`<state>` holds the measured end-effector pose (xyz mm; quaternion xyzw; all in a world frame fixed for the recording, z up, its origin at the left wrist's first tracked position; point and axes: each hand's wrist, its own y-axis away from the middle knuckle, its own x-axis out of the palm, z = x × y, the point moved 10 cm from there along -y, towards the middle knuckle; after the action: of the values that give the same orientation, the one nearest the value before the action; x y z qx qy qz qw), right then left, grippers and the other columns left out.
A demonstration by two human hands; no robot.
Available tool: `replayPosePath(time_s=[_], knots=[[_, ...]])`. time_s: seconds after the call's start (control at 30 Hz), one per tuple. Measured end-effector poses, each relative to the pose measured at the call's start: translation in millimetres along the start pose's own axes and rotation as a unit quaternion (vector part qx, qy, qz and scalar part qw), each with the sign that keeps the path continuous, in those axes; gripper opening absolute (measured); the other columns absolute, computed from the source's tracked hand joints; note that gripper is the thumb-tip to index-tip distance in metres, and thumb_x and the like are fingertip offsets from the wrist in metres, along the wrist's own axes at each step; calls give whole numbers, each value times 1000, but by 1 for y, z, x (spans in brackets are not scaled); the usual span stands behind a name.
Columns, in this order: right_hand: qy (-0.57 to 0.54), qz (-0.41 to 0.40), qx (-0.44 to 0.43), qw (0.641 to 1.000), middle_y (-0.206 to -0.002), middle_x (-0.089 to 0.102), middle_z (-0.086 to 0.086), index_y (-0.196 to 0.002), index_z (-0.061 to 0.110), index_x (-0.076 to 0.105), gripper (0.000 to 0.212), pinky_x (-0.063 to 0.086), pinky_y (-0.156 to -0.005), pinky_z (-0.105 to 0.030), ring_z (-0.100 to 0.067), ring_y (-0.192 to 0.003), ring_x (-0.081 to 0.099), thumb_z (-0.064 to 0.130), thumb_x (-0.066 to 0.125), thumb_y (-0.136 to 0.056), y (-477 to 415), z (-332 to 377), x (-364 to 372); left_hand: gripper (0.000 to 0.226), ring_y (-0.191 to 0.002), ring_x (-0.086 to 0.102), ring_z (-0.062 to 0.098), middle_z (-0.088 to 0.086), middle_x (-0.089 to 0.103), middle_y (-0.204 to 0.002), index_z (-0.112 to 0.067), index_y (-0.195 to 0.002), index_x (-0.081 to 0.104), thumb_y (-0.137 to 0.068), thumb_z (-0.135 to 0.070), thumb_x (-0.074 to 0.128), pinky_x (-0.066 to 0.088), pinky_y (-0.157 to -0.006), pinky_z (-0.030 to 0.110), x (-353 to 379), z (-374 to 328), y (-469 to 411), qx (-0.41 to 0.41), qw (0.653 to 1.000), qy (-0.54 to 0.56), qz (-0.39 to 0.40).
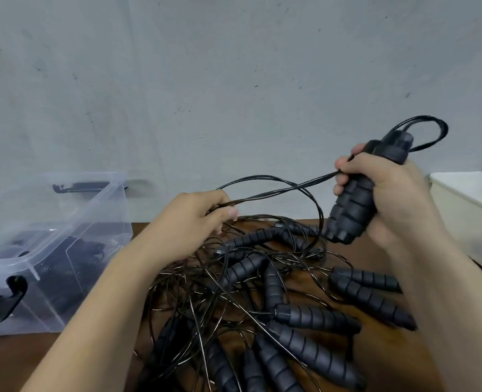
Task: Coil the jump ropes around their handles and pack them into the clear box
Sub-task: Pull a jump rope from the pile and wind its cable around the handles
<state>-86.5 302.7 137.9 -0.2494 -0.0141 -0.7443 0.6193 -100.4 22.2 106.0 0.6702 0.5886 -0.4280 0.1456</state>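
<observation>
The right hand [386,193] is raised over the table [389,372] with its fingers wrapped round two black handles [350,213] held side by side. The handles tilt, their caps up toward the wall and their butts down toward the pile. From the caps the cord [276,193] loops out to the upper right, then passes under the right fingers and runs left and down as several strands. The left hand [194,219] is lower and to the left, apart from the handles, and pinches those strands between thumb and curled fingers. Slack cord hangs in a loop between the two hands. Below both hands, a tangled pile [262,292] of ropes and handles lies on the table. The box [101,199] stands open at the left edge, beside the left forearm, with dark things inside. A white tub [471,216] sits to the right.
</observation>
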Motion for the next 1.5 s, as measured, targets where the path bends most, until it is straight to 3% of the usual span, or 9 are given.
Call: replayPosePath(time_s=[0.1, 0.2, 0.33, 0.57, 0.73, 1.03, 1.13, 1.3, 1.5], knots=[[32, 14, 22, 999, -105, 78, -15, -101, 12, 57, 23, 55, -68, -34, -22, -78, 72, -1, 72, -89, -1, -10, 4, 19, -53, 55, 2, -6, 73, -77, -34, -95, 70, -108, -39, 56, 39, -50, 14, -5, 3, -1, -2, 1000, -18, -14], [104, 89, 73, 988, -108, 81, -14, -99, 11, 61, 18, 53, -69, -36, -26, -86, 76, 0, 73, -91, 9, -32, 27, 20, -68, 63, 11, -4, 71, -76, -34, -96, 69, -109, -38, 54, 45, -60, 22, -9, -1, 0, 13, 999, 7, -35], [155, 170, 102, 968, -100, 79, -22, -113, -2, 63, 29, 55, -71, -37, -25, -82, 71, 5, 79, -90, 30, -59, 57, 19, -57, 56, 3, 1, 69, -73, -30, -96, 69, -109, -33, 56, 42, -54, 17, -1, -16, 2, 35, 999, 2, -19], [123, 93, 63, 986, -69, 66, -9, -107, 8, 62, 24, 55, -68, -38, -21, -66, 63, -2, 75, -89, 36, -74, 60, 20, -65, 63, 13, 0, 68, -70, -30, -90, 61, -109, -35, 56, 49, -63, 31, 29, -37, 7, 77, 997, -10, 29], [106, 72, 47, 991, -69, 66, -7, -106, 9, 63, 24, 54, -70, -40, -19, -66, 63, -5, 72, -89, 35, -70, 56, 14, -71, 67, 7, -6, 71, -72, -28, -100, 61, -110, -37, 55, 45, -62, 15, 37, -41, 9, 87, 995, -13, 56], [40, 0, 3, 999, -70, 62, -10, -100, 14, 61, 23, 42, -62, -38, -30, -63, 46, -5, 67, -89, 11, -26, 20, 15, -72, 70, 9, -7, 73, -80, -37, -99, 68, -108, -38, 56, 52, -65, 26, 28, -13, 3, 33, 997, -6, 67], [16, -19, -19, 1000, -70, 62, -4, -99, 13, 57, 23, 46, -64, -39, -23, -61, 55, -6, 68, -92, 2, -10, 4, 15, -60, 59, 13, -13, 74, -82, -39, -105, 70, -109, -39, 56, 46, -57, 23, 17, -2, 1, 18, 998, -20, 55], [90, 16, 39, 995, -82, 71, -10, -104, 16, 61, 29, 55, -64, -34, -19, -68, 68, 10, 84, -87, 6, -28, 17, 22, -55, 57, 2, -3, 72, -76, -32, -102, 71, -112, -31, 51, 42, -54, 16, 6, 0, 0, 14, 1000, -12, 13], [181, 107, 33, 977, -96, 80, -16, -109, 11, 63, 26, 60, -79, -46, -25, -76, 73, 13, 82, -91, 35, -50, 57, 21, -62, 60, 7, -5, 69, -72, -35, -95, 65, -111, -37, 51, 40, -55, 17, 21, -23, 4, 41, 998, -51, 22]])
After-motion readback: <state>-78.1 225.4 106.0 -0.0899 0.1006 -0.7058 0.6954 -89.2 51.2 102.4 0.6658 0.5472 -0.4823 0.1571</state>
